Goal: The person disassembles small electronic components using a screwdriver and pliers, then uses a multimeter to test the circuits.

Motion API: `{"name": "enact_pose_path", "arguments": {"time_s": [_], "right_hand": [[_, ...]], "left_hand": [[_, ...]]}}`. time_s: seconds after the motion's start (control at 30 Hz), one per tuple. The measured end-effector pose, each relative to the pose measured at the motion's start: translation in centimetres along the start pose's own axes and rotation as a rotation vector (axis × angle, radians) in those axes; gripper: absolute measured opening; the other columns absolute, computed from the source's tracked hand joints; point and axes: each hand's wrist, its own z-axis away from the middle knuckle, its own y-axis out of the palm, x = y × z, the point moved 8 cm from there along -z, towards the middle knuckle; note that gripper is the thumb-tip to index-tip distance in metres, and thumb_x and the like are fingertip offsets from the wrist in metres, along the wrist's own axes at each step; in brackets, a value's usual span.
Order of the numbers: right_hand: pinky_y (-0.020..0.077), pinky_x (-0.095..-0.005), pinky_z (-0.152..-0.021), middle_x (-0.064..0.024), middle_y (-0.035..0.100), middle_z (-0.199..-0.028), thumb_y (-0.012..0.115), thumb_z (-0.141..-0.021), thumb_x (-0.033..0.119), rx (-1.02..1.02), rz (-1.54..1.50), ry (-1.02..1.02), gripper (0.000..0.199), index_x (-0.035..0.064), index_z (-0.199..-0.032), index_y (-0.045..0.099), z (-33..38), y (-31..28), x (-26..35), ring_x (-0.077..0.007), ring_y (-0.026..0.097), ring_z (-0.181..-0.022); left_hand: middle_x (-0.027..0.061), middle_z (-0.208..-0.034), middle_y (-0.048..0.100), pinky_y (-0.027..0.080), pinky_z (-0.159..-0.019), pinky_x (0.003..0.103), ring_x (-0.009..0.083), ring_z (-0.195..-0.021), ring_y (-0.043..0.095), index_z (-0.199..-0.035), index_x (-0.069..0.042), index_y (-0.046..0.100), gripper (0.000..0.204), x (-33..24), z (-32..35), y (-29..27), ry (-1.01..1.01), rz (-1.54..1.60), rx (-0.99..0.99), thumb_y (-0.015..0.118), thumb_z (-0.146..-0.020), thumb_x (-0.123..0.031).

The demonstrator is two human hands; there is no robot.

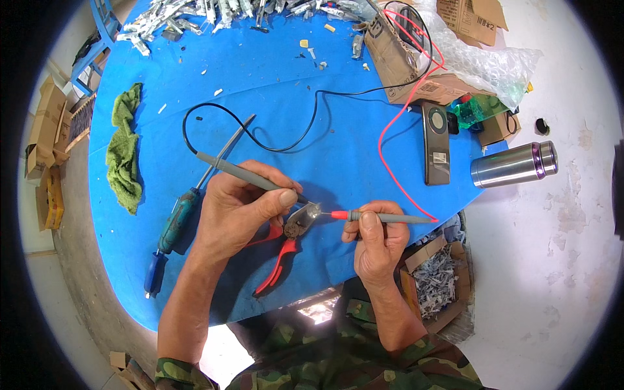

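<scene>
My left hand (244,211) is closed round a grey test probe (244,174) with a black lead. My right hand (378,240) grips a second test probe (390,218), grey with a red collar, its red lead trailing off the back end. Both probe tips meet at a small shiny round piece (313,210), whose kind I cannot make out. Just beneath it are the jaws of red-handled pliers (287,250), lying on the blue cloth partly behind my left hand. To the left lies a screwdriver (174,221) with a teal handle, and beside it a smaller blue-handled screwdriver (155,273).
A green rag (125,153) lies at the left. Many small white parts (221,10) are heaped at the far edge. At the right are an open cardboard box (393,62), a phone-like dark device (436,143) and a steel flask (510,165). Below stands a scrap-filled carton (458,296).
</scene>
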Motion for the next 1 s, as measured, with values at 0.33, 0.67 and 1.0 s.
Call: {"name": "enact_pose_path", "arguments": {"time_s": [0.33, 0.67, 1.0], "right_hand": [[0.0517, -0.0290, -0.054, -0.0113, 0.066, -0.081, 0.062, -0.103, 0.015, -0.008, 0.000, 0.010, 0.016, -0.0003, -0.104, 0.059, 0.03, -0.10, -0.07, -0.0138, 0.062, -0.065], [0.0562, -0.0267, -0.064, -0.0127, 0.071, -0.084, 0.062, -0.102, 0.011, 0.005, -0.055, 0.023, 0.014, -0.0026, -0.107, 0.061, 0.04, -0.05, 0.04, -0.0133, 0.066, -0.068], [0.0559, -0.0266, -0.064, -0.0131, 0.071, -0.084, 0.061, -0.102, 0.010, 0.021, -0.057, 0.029, 0.014, -0.0028, -0.106, 0.060, 0.11, -0.33, -0.31, -0.0133, 0.066, -0.068]], "left_hand": [[0.0134, -0.089, 0.074, 0.054, -0.054, 0.024, 0.0111, -0.064, 0.066, -0.096, -0.002, 0.071, 0.016, -0.05, 0.01, 0.04, -0.003, 0.006, -0.002, 0.081, -0.089, -0.011], [0.0156, -0.091, 0.075, 0.054, -0.053, 0.024, 0.0116, -0.063, 0.065, -0.095, -0.003, 0.070, 0.017, -0.02, -0.03, 0.09, 0.004, 0.001, 0.000, 0.083, -0.088, -0.013], [0.0160, -0.091, 0.075, 0.054, -0.052, 0.024, 0.0118, -0.062, 0.066, -0.095, -0.003, 0.071, 0.017, -0.01, 0.01, 0.06, 0.015, -0.002, -0.001, 0.082, -0.088, -0.013]]}}
